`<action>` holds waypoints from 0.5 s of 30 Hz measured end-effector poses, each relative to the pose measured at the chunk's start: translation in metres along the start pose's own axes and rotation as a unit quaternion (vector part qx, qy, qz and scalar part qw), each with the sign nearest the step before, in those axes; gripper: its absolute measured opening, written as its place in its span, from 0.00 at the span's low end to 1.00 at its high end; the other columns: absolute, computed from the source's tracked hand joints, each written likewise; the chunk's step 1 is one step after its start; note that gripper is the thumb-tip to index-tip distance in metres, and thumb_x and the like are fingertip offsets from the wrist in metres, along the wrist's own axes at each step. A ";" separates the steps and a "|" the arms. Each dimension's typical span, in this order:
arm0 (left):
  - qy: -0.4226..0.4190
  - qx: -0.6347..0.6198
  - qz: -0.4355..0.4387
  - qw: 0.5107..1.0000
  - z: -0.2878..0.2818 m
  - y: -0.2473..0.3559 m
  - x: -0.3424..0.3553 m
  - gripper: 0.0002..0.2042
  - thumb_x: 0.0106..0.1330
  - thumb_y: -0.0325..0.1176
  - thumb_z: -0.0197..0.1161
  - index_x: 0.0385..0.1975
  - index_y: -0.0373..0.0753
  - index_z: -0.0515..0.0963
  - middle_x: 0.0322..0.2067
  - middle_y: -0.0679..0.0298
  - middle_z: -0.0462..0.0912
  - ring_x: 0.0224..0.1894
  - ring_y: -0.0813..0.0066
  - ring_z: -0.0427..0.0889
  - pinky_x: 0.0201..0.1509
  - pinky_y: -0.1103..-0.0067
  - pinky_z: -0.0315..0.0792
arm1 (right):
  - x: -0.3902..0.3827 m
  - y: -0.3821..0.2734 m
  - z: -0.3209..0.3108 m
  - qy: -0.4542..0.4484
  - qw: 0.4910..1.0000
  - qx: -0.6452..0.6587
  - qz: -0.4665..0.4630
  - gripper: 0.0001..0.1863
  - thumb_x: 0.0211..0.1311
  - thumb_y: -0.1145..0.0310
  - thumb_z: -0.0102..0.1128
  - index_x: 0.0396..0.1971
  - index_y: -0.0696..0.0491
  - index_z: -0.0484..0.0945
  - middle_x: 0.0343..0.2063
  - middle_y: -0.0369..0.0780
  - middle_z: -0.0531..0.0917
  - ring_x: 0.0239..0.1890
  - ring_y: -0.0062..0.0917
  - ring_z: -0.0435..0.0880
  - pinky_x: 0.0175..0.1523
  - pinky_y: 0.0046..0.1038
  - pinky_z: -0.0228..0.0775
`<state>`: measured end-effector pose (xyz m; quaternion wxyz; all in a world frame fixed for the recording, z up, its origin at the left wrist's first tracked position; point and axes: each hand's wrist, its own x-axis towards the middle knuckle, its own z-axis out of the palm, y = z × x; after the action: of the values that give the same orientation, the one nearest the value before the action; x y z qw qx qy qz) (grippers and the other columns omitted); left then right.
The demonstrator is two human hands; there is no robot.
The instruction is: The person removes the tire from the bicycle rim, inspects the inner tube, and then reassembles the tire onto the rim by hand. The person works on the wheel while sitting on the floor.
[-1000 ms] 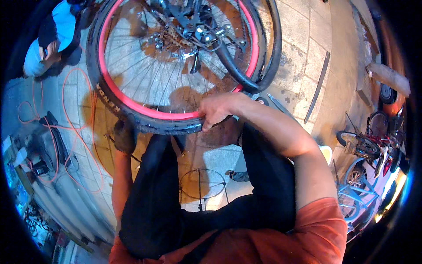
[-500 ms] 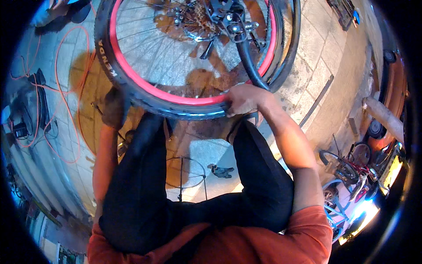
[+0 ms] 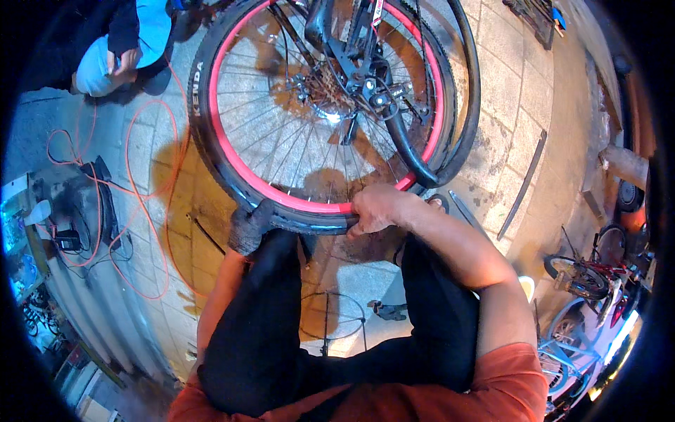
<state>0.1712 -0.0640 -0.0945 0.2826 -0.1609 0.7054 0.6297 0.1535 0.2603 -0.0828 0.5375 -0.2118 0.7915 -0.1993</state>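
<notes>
Head view: our right hand (image 3: 376, 211), elbow bent, grips with curled fingers the near edge of the wheel (image 3: 327, 90); our gloved left hand (image 3: 249, 229) touches its near-left edge, fingers' hold we cannot tell.

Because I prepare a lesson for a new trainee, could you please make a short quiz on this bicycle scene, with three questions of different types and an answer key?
1. Multiple choice: what colour is the wheel's rim?
a) light blue
b) pinkish red
c) white

2. True or false: the right hand touches the tyre.

3. Fill in the blank: as seen in the picture, the orange cord lies on the floor to the ____ of the tyre.

Key: 1. b; 2. true; 3. left
</notes>
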 end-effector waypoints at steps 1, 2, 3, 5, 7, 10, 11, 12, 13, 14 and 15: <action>0.003 0.074 -0.042 0.996 -0.002 0.011 -0.004 0.26 0.70 0.49 0.69 0.57 0.32 0.81 0.47 0.59 0.88 0.49 0.69 0.86 0.55 0.71 0.79 | 0.000 0.003 0.000 -0.011 1.000 0.010 -0.005 0.24 0.57 0.46 0.71 0.37 0.55 0.88 0.37 0.51 0.89 0.43 0.48 0.88 0.47 0.45 0.79; 0.006 0.088 -0.049 0.995 -0.004 0.014 -0.003 0.26 0.70 0.49 0.69 0.57 0.32 0.81 0.47 0.58 0.88 0.49 0.68 0.86 0.55 0.71 0.79 | -0.003 0.005 0.003 0.015 0.999 0.016 -0.039 0.23 0.58 0.48 0.71 0.40 0.54 0.88 0.37 0.51 0.89 0.43 0.48 0.88 0.47 0.45 0.79; 0.010 0.102 -0.055 0.993 -0.008 0.011 -0.001 0.26 0.70 0.48 0.69 0.56 0.32 0.81 0.47 0.58 0.88 0.49 0.68 0.86 0.55 0.71 0.79 | -0.009 0.011 0.008 0.041 0.996 0.019 -0.073 0.22 0.59 0.50 0.71 0.44 0.53 0.87 0.37 0.51 0.88 0.43 0.48 0.88 0.48 0.45 0.78; 0.014 0.068 -0.043 0.997 -0.010 0.001 0.002 0.25 0.70 0.48 0.69 0.55 0.32 0.82 0.47 0.57 0.88 0.50 0.67 0.86 0.54 0.71 0.80 | -0.031 0.021 0.012 0.118 0.973 0.125 -0.153 0.22 0.63 0.58 0.69 0.53 0.53 0.84 0.40 0.51 0.88 0.44 0.45 0.88 0.48 0.43 0.79; 0.015 0.077 -0.063 0.995 -0.005 0.011 0.001 0.25 0.70 0.48 0.69 0.54 0.31 0.82 0.47 0.57 0.88 0.50 0.67 0.86 0.53 0.70 0.81 | -0.066 0.037 -0.005 0.234 0.955 0.152 -0.096 0.17 0.66 0.61 0.68 0.52 0.53 0.85 0.40 0.48 0.89 0.43 0.37 0.90 0.48 0.36 0.80; -0.004 0.086 -0.114 0.990 -0.001 0.015 0.000 0.25 0.72 0.48 0.67 0.56 0.31 0.80 0.47 0.57 0.88 0.50 0.67 0.87 0.49 0.69 0.83 | -0.094 0.117 0.011 0.577 0.735 0.330 0.136 0.12 0.71 0.65 0.63 0.44 0.55 0.89 0.37 0.42 0.91 0.40 0.24 0.89 0.47 0.29 0.80; -0.008 0.200 -0.115 0.973 -0.002 0.015 0.005 0.25 0.72 0.48 0.66 0.56 0.32 0.80 0.46 0.56 0.88 0.50 0.68 0.87 0.49 0.70 0.83 | -0.107 0.160 0.019 0.640 0.698 0.274 0.168 0.16 0.71 0.62 0.63 0.49 0.56 0.87 0.36 0.43 0.91 0.41 0.27 0.89 0.49 0.29 0.80; -0.007 0.314 -0.117 0.942 -0.007 0.015 0.007 0.24 0.73 0.48 0.65 0.57 0.32 0.80 0.46 0.56 0.88 0.50 0.68 0.87 0.48 0.71 0.83 | -0.112 0.202 0.035 0.660 0.676 0.210 0.253 0.19 0.70 0.59 0.64 0.52 0.57 0.85 0.41 0.47 0.89 0.44 0.29 0.89 0.49 0.31 0.80; -0.073 0.403 -0.110 0.906 -0.014 0.012 0.009 0.24 0.73 0.49 0.64 0.56 0.33 0.81 0.44 0.56 0.88 0.48 0.68 0.87 0.47 0.71 0.83 | -0.115 0.243 0.054 0.669 0.645 0.143 0.340 0.23 0.69 0.57 0.66 0.55 0.59 0.83 0.47 0.51 0.88 0.47 0.32 0.88 0.49 0.33 0.80; -0.134 0.488 -0.101 0.857 -0.027 0.010 0.012 0.25 0.73 0.50 0.64 0.56 0.33 0.81 0.43 0.56 0.88 0.47 0.68 0.88 0.47 0.72 0.83 | -0.109 0.284 0.070 0.654 0.629 0.227 0.354 0.25 0.68 0.55 0.67 0.56 0.59 0.82 0.46 0.51 0.88 0.47 0.33 0.88 0.49 0.33 0.80; -0.196 0.568 -0.094 0.794 -0.033 0.012 0.020 0.25 0.73 0.51 0.63 0.56 0.34 0.81 0.41 0.56 0.88 0.45 0.68 0.88 0.46 0.72 0.82 | -0.100 0.320 0.086 0.632 0.608 0.311 0.366 0.28 0.67 0.53 0.68 0.56 0.59 0.82 0.46 0.50 0.88 0.46 0.33 0.87 0.48 0.33 0.80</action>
<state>0.1415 -0.0918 -0.0951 0.5127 0.0898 0.8474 0.1048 0.2289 0.5739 -0.2095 -0.0343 0.4540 0.8368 -0.3042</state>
